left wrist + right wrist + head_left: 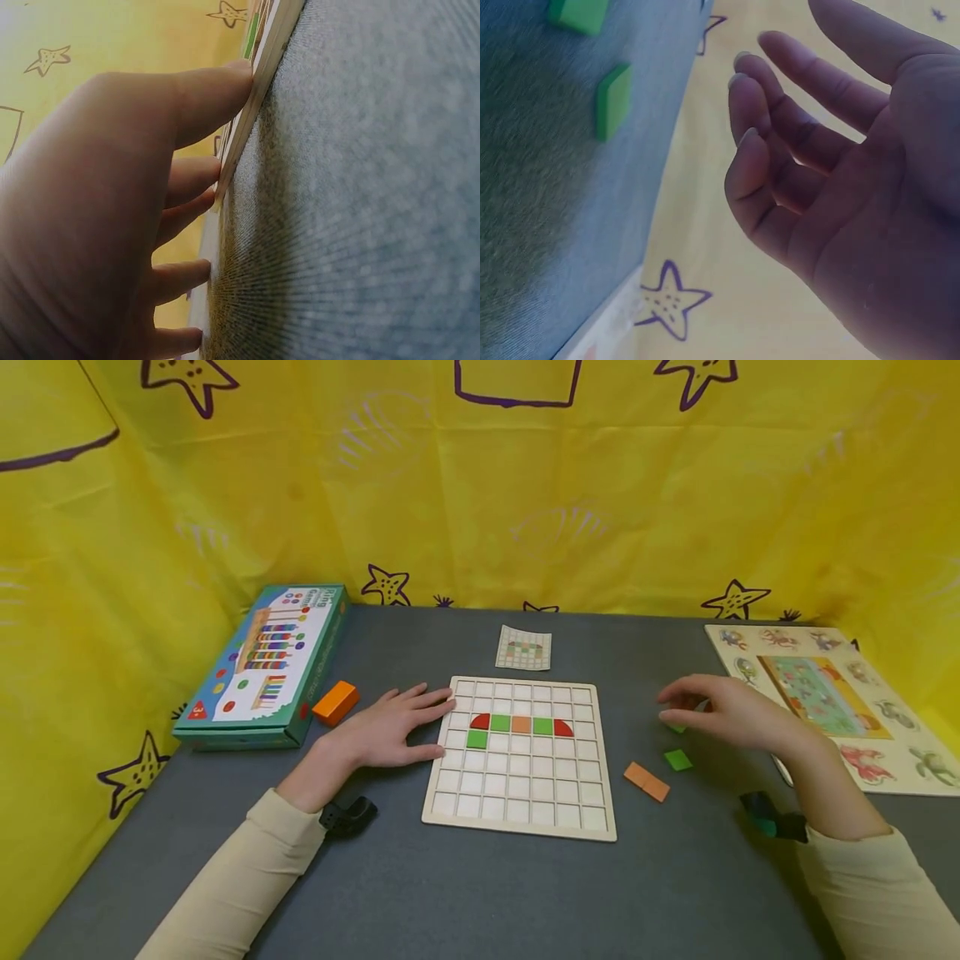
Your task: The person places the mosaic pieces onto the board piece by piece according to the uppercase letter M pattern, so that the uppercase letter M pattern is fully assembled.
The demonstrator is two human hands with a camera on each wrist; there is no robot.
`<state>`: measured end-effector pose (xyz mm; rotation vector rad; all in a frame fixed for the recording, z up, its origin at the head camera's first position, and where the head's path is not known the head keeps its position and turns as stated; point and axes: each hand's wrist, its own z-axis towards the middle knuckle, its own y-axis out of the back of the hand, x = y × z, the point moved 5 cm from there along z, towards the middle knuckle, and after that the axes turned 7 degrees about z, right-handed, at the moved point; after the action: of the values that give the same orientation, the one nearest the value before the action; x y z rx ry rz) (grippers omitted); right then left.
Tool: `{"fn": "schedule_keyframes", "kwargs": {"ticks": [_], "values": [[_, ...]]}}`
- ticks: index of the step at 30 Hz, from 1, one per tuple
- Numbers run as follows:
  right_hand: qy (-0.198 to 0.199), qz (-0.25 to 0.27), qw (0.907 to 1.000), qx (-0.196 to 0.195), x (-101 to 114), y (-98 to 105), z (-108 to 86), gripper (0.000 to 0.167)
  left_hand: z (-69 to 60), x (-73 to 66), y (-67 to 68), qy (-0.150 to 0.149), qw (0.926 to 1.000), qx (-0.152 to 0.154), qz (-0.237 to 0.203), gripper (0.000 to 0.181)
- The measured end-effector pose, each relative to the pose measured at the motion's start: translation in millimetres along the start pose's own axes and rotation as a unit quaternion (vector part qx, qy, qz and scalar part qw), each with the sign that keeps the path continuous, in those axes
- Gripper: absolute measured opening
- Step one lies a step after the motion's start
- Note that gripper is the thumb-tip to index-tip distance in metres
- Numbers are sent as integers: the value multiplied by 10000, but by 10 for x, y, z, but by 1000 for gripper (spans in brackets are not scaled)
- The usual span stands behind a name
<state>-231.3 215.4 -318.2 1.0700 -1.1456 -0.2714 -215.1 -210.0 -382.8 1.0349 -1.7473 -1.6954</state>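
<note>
My left hand point(392, 727) touches the left edge of a wooden grid board point(517, 833), its fingers spread and its fingertips on the rim, as the left wrist view also shows. Set in the board are a red quarter-round tile point(481, 721) at either end of a row, an orange square point(521, 724) in the middle, and green squares point(476, 739). My right hand point(723, 710) hovers over the table with loosely bent fingers and nothing in them. Below it lies a green tile point(677, 727), partly hidden; nearer me are another green tile point(678, 760) and orange tiles point(647, 782).
Behind the board lies a pattern card point(523, 648). A ring game box point(262, 660) stands at the left, with an orange block point(335, 702) beside it. At the right is a sea-animal puzzle board point(832, 702). A yellow curtain point(480, 510) hangs behind the table.
</note>
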Motion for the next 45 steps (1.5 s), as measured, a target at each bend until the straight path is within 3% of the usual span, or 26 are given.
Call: {"fn": "schedule_keyframes", "kwargs": {"ticks": [7,16,28,45], "values": [[-122,-31,9994,331,-154,-39,86,29,-15,36,-13,-40,9999,-80,-65,81],[-7,225,9970,737,-246,-102,68,35,-45,38,-9,-41,9996,-88,-251,81],[26,299,9963,803,-338,-155,-32,33,-30,26,17,-106,9993,-203,-296,81],[-12,436,9938,1026,-362,-212,-86,33,-7,17,-8,-27,9992,-95,-390,81]]}}
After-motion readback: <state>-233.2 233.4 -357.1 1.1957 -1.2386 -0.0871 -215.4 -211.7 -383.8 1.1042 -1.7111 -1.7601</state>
